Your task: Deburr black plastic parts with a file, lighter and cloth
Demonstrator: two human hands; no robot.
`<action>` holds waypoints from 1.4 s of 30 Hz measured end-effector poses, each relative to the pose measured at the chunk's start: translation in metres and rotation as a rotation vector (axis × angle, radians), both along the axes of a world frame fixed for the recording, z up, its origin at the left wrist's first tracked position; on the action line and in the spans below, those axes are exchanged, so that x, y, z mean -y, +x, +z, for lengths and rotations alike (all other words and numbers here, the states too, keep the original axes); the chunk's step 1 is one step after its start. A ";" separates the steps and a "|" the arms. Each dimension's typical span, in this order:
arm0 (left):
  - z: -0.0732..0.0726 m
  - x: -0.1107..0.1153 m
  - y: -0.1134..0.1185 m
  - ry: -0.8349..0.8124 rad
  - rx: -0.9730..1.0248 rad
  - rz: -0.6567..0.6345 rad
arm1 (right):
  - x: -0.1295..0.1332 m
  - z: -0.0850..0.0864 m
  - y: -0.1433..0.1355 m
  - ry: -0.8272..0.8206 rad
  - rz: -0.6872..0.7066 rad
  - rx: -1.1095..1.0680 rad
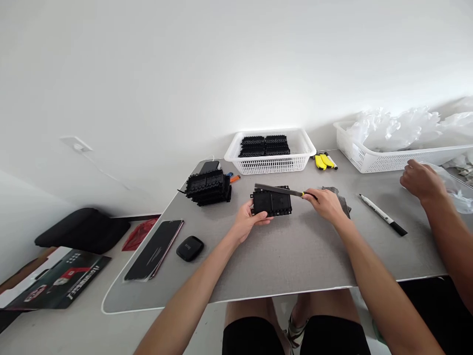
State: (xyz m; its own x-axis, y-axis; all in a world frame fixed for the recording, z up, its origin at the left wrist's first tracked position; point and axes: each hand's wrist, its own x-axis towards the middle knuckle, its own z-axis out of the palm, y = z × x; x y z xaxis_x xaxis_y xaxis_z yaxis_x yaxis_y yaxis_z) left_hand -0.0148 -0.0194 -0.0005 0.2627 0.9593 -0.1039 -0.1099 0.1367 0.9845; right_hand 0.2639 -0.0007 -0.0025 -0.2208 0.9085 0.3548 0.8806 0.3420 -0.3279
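Note:
My left hand [253, 217] grips a flat black plastic part [271, 203] by its lower left corner, thumb on top. In my right hand [325, 204] is a file [277, 190], a long dark flat blade with a bit of yellow at the handle. The blade lies across the upper edge of the black part. Just beyond my right hand, partly hidden by it, is a crumpled grey cloth or paper [338, 198]. Left of the held part stands a stack of similar black plastic parts [207, 186].
A white basket [269, 167] at the back holds several black parts. Right of it are yellow-handled tools [322, 161] and another basket [373, 161] with plastic bags. A marker [383, 215], a phone [154, 249] and a small black case [189, 248] lie on the table. A co-worker's hand [423, 180] is at right.

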 end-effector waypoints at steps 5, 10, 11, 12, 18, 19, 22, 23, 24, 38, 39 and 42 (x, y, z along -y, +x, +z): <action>-0.002 -0.001 -0.001 0.006 0.019 0.015 | 0.002 0.002 0.023 -0.010 -0.160 -0.063; -0.002 0.000 0.000 -0.003 0.016 0.008 | 0.005 0.002 -0.008 0.003 -0.044 -0.074; -0.002 0.000 0.000 -0.003 0.015 0.004 | 0.005 0.001 -0.014 0.005 -0.009 -0.050; -0.002 0.000 0.001 -0.002 0.015 0.002 | 0.005 0.001 -0.019 0.008 0.011 -0.026; -0.003 -0.002 0.000 -0.002 0.023 0.010 | 0.003 -0.002 0.003 -0.009 -0.109 -0.027; -0.004 -0.002 -0.001 -0.005 0.024 0.006 | 0.003 -0.002 0.008 -0.012 -0.147 -0.051; -0.006 -0.003 -0.001 -0.001 0.020 -0.003 | 0.006 0.001 0.009 -0.032 -0.184 -0.126; -0.007 -0.003 -0.001 0.005 0.015 0.000 | 0.007 0.003 0.003 -0.045 -0.161 -0.139; -0.007 -0.003 -0.001 0.009 0.007 0.004 | 0.009 0.004 -0.005 -0.058 -0.128 -0.142; -0.007 -0.003 0.001 0.042 -0.020 0.060 | 0.011 0.007 -0.003 -0.230 -0.080 -0.170; -0.007 -0.003 0.001 0.039 -0.021 0.060 | 0.011 0.008 -0.004 -0.235 -0.075 -0.175; -0.008 -0.002 0.003 0.032 -0.020 0.050 | 0.014 0.008 -0.021 -0.216 -0.014 -0.150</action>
State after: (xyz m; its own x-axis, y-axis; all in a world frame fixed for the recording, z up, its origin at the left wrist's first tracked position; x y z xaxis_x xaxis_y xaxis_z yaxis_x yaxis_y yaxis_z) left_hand -0.0121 -0.0169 -0.0088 0.2121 0.9741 -0.0778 -0.0963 0.1000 0.9903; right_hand 0.2432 -0.0150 0.0056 -0.1675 0.9693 0.1802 0.8210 0.2384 -0.5189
